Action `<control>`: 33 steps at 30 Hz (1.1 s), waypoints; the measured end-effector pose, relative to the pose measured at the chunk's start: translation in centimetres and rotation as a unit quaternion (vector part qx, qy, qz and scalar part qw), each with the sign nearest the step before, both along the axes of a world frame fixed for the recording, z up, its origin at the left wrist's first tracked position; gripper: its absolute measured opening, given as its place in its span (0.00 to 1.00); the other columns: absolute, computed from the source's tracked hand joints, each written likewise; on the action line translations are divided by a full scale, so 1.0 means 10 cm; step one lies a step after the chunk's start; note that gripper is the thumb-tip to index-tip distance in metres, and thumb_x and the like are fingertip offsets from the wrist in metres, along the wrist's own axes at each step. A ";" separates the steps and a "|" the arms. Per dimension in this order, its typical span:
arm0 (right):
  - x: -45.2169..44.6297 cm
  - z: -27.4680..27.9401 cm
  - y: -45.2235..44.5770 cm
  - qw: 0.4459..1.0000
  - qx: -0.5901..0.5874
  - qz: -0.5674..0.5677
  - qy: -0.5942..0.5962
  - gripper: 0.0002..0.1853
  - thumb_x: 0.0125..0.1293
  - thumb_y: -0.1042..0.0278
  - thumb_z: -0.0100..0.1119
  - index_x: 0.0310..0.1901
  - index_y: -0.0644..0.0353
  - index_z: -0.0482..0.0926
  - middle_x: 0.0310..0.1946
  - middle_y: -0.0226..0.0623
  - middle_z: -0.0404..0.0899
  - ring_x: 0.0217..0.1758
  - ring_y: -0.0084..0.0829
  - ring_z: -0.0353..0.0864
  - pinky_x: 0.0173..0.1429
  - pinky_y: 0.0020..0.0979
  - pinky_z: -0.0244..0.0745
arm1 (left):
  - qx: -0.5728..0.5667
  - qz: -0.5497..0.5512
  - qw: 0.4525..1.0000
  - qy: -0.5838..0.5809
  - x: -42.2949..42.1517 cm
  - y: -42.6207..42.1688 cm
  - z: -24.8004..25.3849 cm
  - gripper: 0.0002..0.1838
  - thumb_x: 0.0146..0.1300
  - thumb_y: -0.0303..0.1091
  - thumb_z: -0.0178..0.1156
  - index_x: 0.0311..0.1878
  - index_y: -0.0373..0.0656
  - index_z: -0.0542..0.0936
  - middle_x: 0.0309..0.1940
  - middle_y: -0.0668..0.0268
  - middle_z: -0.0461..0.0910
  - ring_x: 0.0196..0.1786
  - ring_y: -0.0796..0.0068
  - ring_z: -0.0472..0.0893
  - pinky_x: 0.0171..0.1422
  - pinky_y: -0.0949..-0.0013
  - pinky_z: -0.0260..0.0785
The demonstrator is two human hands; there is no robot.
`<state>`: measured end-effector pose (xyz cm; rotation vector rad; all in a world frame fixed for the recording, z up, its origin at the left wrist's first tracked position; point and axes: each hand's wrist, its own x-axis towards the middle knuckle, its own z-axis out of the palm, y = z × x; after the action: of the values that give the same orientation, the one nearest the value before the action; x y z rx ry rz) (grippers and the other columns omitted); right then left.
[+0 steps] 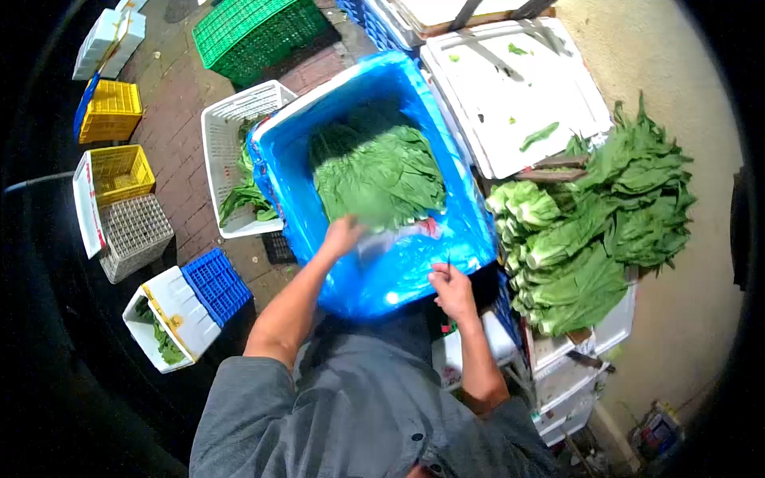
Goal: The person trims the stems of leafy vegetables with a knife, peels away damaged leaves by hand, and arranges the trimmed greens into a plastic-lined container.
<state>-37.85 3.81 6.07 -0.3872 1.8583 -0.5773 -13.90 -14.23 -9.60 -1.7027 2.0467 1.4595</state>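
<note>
A box lined with blue plastic (470, 231) stands in front of my body, with green leafy vegetables (378, 171) lying inside it. Over the near left edge of the leaves is my left hand (344, 236); its fingers are smeared by motion, and a blurred green patch shows beside them. My right hand (453, 291) is closed at the box's near right rim, and a thin dark object sticks up from its fingers, too small to identify.
Bundled greens (582, 239) are stacked on the right beside a white foam lid (518, 95). A white basket (219, 151) with leaves adjoins the blue-lined box. Green (255, 36), yellow (123, 174) and blue crates (215, 285) stand on the brick ground.
</note>
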 end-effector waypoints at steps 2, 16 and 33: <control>0.14 -0.23 -0.33 0.998 -0.025 0.060 -0.020 0.23 0.64 0.56 0.66 0.55 0.65 0.79 0.44 0.46 0.86 0.45 0.34 0.85 0.53 0.34 0.76 | -0.056 0.041 0.998 -0.016 0.06 -0.40 -0.29 0.31 0.60 0.50 0.66 0.56 0.31 0.79 0.48 0.43 0.83 0.53 0.47 0.83 0.58 0.54 0.74; 0.63 -1.03 -0.52 0.959 0.028 -0.128 -0.250 0.14 0.73 0.65 0.57 0.56 0.61 0.75 0.39 0.38 0.85 0.19 0.18 0.71 0.27 0.26 0.76 | -0.178 0.167 0.966 -0.088 0.04 -2.28 -2.14 0.46 0.57 0.67 0.62 0.68 0.39 0.72 0.66 0.45 0.71 0.68 0.47 0.72 0.71 0.55 0.65; 0.90 -0.25 0.14 0.852 0.053 -0.224 -0.471 0.15 0.71 0.65 0.54 0.55 0.62 0.78 0.38 0.37 0.77 0.32 0.25 0.77 0.45 0.34 0.82 | -0.278 0.343 0.894 -0.072 -0.35 -1.51 -0.31 0.37 0.49 0.47 0.73 0.58 0.39 0.70 0.55 0.50 0.76 0.59 0.46 0.73 0.64 0.50 0.64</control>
<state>-28.87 5.17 3.55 0.3882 0.9903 -0.7862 -17.40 -29.31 -12.69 -2.8815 1.9900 0.8128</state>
